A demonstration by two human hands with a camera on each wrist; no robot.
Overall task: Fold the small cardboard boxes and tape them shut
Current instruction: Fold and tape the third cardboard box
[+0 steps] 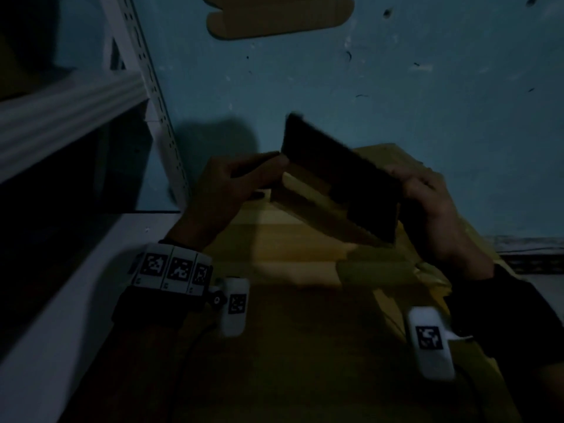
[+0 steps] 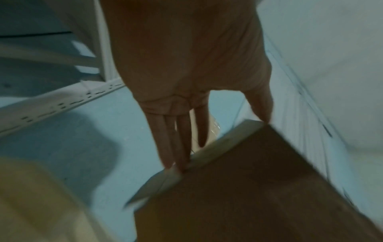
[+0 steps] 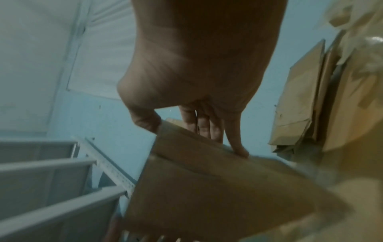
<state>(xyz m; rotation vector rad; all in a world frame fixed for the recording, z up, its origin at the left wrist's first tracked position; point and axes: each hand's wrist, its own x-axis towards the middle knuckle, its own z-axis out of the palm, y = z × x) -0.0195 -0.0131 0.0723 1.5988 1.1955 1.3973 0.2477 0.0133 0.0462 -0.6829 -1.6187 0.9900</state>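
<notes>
The light is dim. A small brown cardboard box point(image 1: 335, 178) hangs in the air between both hands, tilted, above a bigger carton. My left hand point(image 1: 265, 175) holds its left end, one finger along the top and the thumb below. The left wrist view shows the left hand point(image 2: 219, 140) with straight fingers point(image 2: 178, 147) pressed on the pale end edge of the box point(image 2: 248, 188) and the thumb at the far corner. My right hand point(image 1: 427, 193) grips the right end. In the right wrist view the right hand point(image 3: 194, 139) has its thumb on one corner of the box point(image 3: 207, 188), fingers behind it.
A large yellow-brown carton point(image 1: 290, 300) lies under the hands. A flat cardboard blank point(image 1: 274, 19) lies on the blue floor farther away. A white metal shelf rack point(image 1: 76, 117) stands at the left. A stack of flat cardboard point(image 3: 300, 98) leans at the right.
</notes>
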